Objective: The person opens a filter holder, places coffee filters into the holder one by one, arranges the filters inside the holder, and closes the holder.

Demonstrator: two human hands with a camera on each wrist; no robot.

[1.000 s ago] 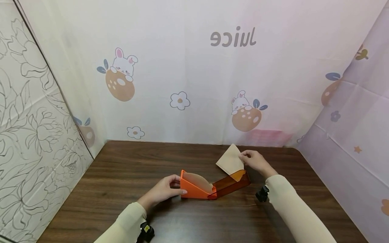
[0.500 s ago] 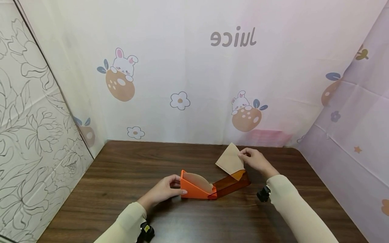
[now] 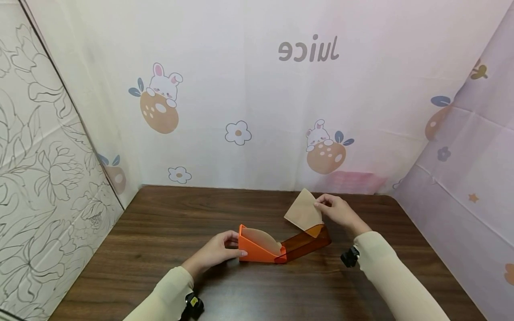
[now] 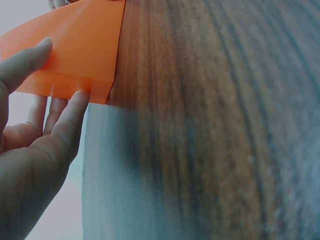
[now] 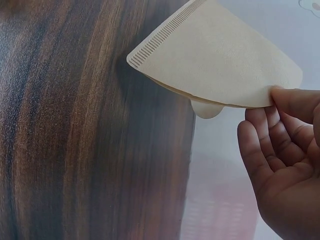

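A tan paper coffee filter [image 3: 304, 211] with a crimped edge is pinched at its rim between the thumb and fingers of my right hand [image 3: 338, 211]. In the right wrist view the filter [image 5: 220, 57] is raised off the table, a small rounded tab showing below its edge. An orange coffee filter holder [image 3: 259, 248] stands on the table, tan filters [image 3: 261, 237] inside it. Its translucent brown lid [image 3: 303, 244] is swung out to the right, partly overlapping the pinched filter's lower corner in the head view. My left hand [image 3: 213, 252] grips the holder's left end, thumb on the near side.
The dark wooden table [image 3: 168, 223] reaches back to a printed curtain [image 3: 241, 89]. Further curtains hang on the left [image 3: 52, 178] and right [image 3: 470, 178]. A small black camera sits on each wrist.
My right hand has moved slightly back, and the pinched filter has shifted a little up and left with it. The left hand, holder and lid keep their places.
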